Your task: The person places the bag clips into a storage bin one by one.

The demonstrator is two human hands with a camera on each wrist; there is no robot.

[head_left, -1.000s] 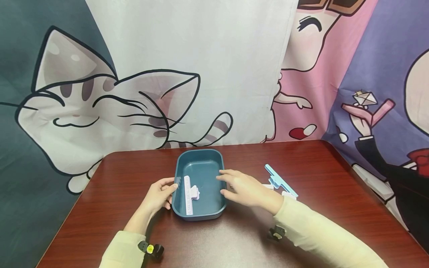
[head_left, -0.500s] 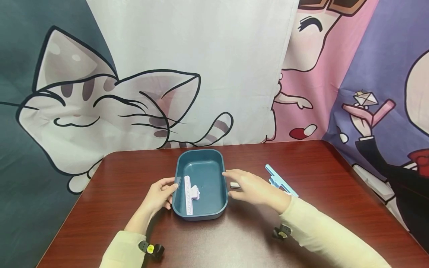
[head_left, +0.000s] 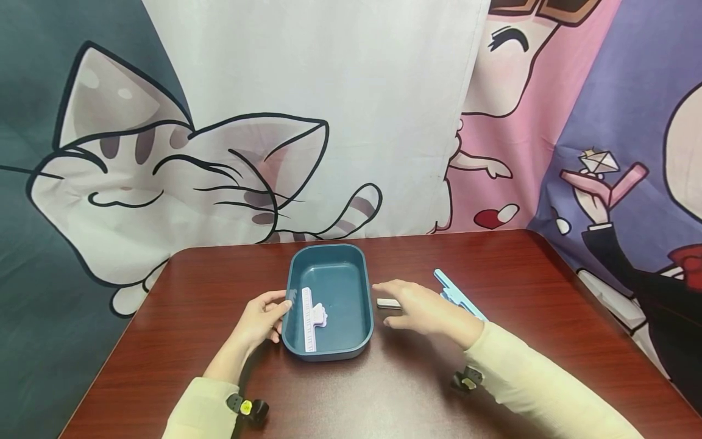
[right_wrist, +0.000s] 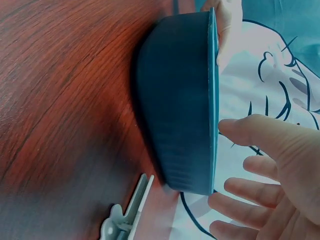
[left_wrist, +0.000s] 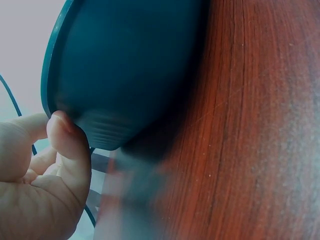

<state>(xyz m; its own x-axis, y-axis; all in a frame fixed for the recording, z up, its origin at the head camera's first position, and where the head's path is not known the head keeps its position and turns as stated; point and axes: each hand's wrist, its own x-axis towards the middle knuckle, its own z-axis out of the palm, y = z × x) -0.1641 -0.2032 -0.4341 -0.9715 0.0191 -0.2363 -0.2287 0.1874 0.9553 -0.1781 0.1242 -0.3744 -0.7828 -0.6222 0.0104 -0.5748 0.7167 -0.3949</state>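
On the table sits a dark teal plastic bin [head_left: 337,280]. My left hand [head_left: 265,318] grips its left rim, the thumb over the edge in the left wrist view. Inside the bin, toward its left wall, lies a white bag clip [head_left: 308,320] with a ruled strip. My right hand [head_left: 425,308] is just right of the bin, fingers spread and relaxed, holding nothing. Below it, a second white clip [head_left: 387,303] lies partly hidden; the right wrist view shows this clip [right_wrist: 132,210] on the wood. A light blue bag clip [head_left: 459,297] lies behind my right wrist, partly covered.
The reddish-brown wooden table [head_left: 219,274] has its far edge against a cartoon-printed cloth [head_left: 384,122]. Both forearms wear a small wrist camera, seen on the left [head_left: 249,410] and right [head_left: 466,379].
My right hand has moved right, from over the bin's right rim to beside it. The white clip on the table now shows between hand and bin. My left hand stays on the bin.
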